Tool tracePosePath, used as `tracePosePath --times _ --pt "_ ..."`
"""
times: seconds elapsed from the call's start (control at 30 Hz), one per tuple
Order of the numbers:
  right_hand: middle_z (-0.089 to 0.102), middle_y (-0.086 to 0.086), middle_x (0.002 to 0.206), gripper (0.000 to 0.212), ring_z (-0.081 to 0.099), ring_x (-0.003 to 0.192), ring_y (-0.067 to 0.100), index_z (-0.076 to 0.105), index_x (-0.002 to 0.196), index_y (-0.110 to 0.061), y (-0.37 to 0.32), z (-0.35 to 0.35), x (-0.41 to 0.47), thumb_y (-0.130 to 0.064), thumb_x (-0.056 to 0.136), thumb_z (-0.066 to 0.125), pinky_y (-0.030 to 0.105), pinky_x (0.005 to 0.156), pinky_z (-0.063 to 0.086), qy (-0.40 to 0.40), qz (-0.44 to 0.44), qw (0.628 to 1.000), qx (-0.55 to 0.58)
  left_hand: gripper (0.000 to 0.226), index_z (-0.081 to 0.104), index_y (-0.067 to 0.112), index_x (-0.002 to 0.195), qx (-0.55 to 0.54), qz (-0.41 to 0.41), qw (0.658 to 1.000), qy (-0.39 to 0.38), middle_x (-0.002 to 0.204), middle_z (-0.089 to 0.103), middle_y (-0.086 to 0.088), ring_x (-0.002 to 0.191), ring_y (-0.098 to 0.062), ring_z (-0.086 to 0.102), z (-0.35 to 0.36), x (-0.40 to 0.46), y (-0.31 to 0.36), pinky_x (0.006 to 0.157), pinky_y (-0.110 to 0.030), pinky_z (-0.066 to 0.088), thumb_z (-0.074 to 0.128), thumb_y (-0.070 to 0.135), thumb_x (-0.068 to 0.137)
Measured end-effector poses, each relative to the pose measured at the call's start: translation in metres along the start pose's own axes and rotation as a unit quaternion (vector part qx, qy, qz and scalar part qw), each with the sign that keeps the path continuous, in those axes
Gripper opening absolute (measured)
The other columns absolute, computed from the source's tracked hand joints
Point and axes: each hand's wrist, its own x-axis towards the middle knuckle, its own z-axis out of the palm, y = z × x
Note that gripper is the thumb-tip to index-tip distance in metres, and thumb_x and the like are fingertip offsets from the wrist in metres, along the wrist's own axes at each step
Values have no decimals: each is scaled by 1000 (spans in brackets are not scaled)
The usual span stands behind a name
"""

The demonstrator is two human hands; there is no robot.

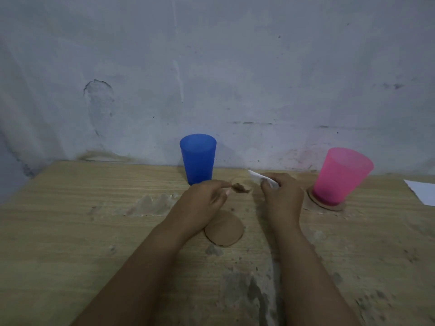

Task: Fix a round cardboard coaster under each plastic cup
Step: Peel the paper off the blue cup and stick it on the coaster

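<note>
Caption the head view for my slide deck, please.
Pink cup on its coaster; blue cup awaits the loose coaster between both hands.

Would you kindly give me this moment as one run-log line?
pink cup: on coaster | blue cup: no coaster | loose coaster: flat on table | left hand: brown scrap | right hand: white piece

Translucent plastic cups (198, 158); matt cardboard coaster (226, 229); worn wood-grain table (70, 220)

Blue cup (198, 158); pink cup (339, 176).
</note>
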Motion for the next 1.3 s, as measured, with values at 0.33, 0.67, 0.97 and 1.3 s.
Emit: tracePosePath --times 0.33,0.67,0.97,1.3 --pt "68 12 87 19 59 89 28 71 88 -7 -2 2 -3 1 76 59 27 76 40 56 -15 998 -39 42 51 21 135 34 -19 998 -49 142 48 5 132 -6 39 14 2 -16 109 -25 30 34 38 100" --pt "62 20 92 14 44 72 20 66 88 -13 1 3 -3 -4 84 56 20 57 19 69 47 994 -69 42 49 22 136 59 -41 996 -51 145 45 6 135 -6 34 17 -1 -15 110 -27 28 32 36 100" --pt "59 16 93 14 40 70 20 65 95 -14 -11 9 5 -10 89 53 26 63 30 53 39 989 -131 44 41 22 142 84 -60 993 -58 150 36 9 139 -3 23 19 -7 -2 110 -19 14 24 30 102" --pt "66 23 103 22 56 102 37 67 102 -4 -15 30 25 -4 87 51 35 77 44 -116 -52 967 -221 43 44 18 139 96 -52 992 -65 149 38 4 140 -8 24 19 -1 0 114 -23 10 24 24 102"
